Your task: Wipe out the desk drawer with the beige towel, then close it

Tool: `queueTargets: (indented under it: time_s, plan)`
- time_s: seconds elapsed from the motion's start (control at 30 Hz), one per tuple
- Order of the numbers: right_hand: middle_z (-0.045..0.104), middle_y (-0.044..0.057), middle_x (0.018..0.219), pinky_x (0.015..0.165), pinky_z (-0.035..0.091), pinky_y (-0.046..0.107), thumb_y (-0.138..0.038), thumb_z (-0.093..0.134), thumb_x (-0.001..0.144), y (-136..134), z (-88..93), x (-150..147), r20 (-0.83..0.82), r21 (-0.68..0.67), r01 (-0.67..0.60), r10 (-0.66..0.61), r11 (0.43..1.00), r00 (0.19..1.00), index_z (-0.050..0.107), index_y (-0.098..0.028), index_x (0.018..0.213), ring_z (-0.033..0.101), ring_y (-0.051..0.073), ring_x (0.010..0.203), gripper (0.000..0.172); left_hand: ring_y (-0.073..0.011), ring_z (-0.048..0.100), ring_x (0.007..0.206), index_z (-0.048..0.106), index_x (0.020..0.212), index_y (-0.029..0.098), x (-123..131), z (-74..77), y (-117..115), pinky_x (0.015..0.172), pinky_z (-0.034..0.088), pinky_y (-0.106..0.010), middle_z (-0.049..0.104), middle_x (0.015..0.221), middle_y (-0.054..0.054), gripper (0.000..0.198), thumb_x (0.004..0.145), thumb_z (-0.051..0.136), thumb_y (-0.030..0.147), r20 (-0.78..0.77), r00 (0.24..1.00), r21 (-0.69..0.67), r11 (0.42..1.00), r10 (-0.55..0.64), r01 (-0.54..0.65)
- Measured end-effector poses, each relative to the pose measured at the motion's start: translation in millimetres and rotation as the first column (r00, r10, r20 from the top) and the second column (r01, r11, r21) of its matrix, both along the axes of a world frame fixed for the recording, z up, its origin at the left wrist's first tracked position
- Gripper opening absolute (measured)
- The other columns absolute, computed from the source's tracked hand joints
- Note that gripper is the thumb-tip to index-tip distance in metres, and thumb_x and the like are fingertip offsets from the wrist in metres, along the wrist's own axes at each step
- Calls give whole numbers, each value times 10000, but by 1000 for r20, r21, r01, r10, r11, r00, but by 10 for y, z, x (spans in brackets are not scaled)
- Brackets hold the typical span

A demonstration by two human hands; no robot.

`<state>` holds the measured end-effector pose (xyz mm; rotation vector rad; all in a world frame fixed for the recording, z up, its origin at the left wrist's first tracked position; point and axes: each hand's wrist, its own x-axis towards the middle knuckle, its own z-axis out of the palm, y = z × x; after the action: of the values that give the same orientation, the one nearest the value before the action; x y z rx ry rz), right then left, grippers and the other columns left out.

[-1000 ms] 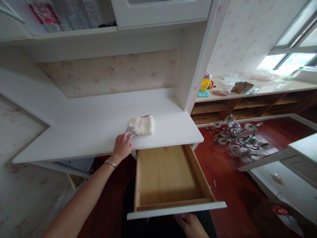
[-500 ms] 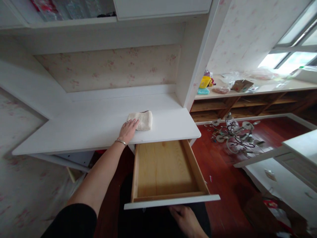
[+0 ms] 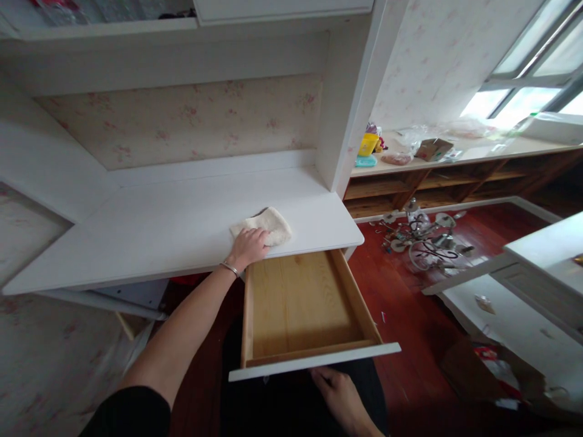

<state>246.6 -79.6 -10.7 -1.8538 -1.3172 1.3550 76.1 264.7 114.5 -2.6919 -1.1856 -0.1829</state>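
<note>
Cloth, now skewed near the tabletop front edge, apparently clutched by the left hand; right hand below drawer, grip unclear.

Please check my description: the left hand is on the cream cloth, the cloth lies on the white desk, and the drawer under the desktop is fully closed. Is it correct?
Not quite: the drawer is pulled open, with its wooden inside showing, as the head view shows. The rest is right: the left hand is on the cream cloth, which lies on the white desk.
</note>
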Motion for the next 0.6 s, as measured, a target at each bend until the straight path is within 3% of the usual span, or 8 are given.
queueTargets:
  time_s: [0.1,0.2,0.3,0.43,0.5,0.6]
  plan:
    - [729,12,873,755,418,272,-534,433,909,4,-21,20,-80,-23,18,-20,1000,997,742,-238,881,653,245,883,429,-258,548,1004,557,1089,167,128,40,-446,882,386,-400,609,1045,-94,304,798,560,255,45,996,-42,996,-75,77]
    - [728,19,855,761,423,284,-555,447,895,23,-25,37,-106,-46,24,-29,999,994,748,-218,857,648,255,875,453,-252,541,994,543,1068,177,287,-53,-944,886,385,-402,601,1025,-84,300,780,587,251,76,988,-129,981,-137,146]
    - [727,24,840,747,425,290,-563,457,888,46,-26,44,-113,-57,30,-36,998,993,749,-202,834,645,262,864,467,-251,535,1008,535,1084,180,467,-323,-1295,891,396,-405,593,1050,-83,316,792,592,285,66,981,-254,948,-181,192]
    - [722,21,829,741,425,282,-560,463,889,50,-31,43,-126,-42,39,-44,998,991,748,-199,839,643,251,849,463,-269,513,1085,563,1099,172,650,-806,-1439,976,374,-449,581,1104,-116,365,782,603,348,-33,981,-475,867,-191,153]
    - [721,22,823,731,426,277,-567,457,891,39,-34,40,-124,-33,50,-53,998,991,744,-196,821,643,249,843,474,-322,389,1255,554,1153,193,698,-1014,-1454,1061,277,-543,499,1280,-137,486,736,647,425,-57,976,-510,846,-210,153]
    - [724,25,848,750,430,273,-570,451,894,19,-37,33,-144,-20,69,-71,997,987,746,-199,835,643,250,865,478,-386,112,1400,416,1343,255,753,-1254,-1494,1073,144,-670,219,1522,-122,761,672,686,491,-61,963,-526,828,-262,192]
